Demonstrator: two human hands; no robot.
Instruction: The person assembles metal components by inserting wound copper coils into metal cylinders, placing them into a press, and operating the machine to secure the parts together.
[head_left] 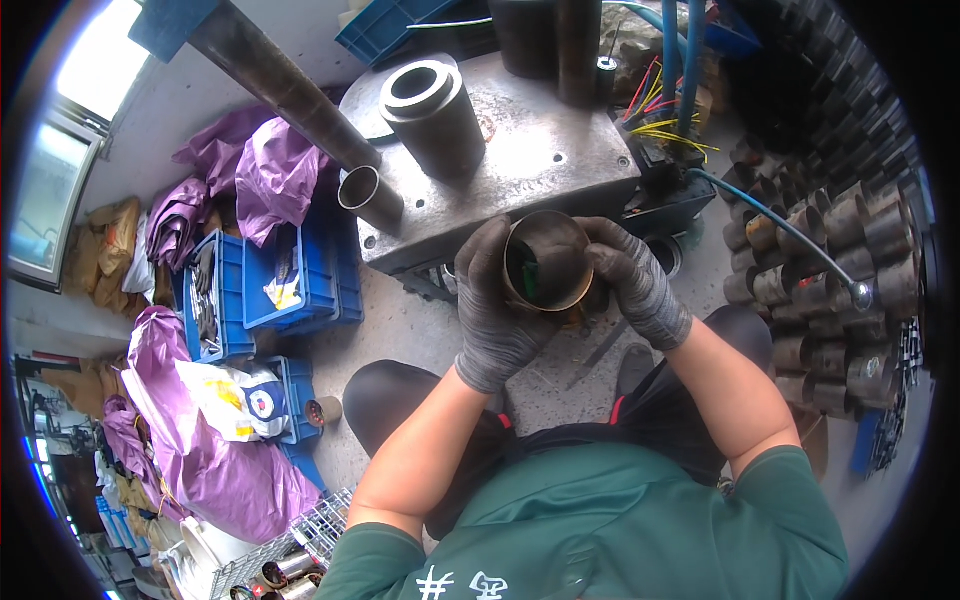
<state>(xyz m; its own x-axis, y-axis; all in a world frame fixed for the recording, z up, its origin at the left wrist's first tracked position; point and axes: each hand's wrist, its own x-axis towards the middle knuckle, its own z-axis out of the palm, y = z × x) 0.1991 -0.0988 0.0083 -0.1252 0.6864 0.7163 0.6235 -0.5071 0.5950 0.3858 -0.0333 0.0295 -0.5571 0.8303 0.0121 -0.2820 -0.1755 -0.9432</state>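
In front of me, over the gap between my knees, I hold a short, hollow metal cylinder [556, 250] with its open end tilted toward me. My left hand [497, 310], in a dirty grey glove, wraps its left side. The gloved right hand [637, 282] grips the right side of the rim, thumb near the edge. Something greenish shows inside the bore, too dark to make out. Just beyond my hands is a thick metal work plate [545, 130] with bolt holes. On it stand a heavy dark cylinder [437, 125] with a stepped, paler top and a smaller open tube [372, 200].
A thick metal post [285, 85] slants down to the plate's left side. Blue crates [290, 280] and purple sheeting [205, 420] lie left. Several metal cylinders [820, 290] are stacked right, near a blue hose [765, 210]. Loose coloured wires [665, 125] stick out behind the plate.
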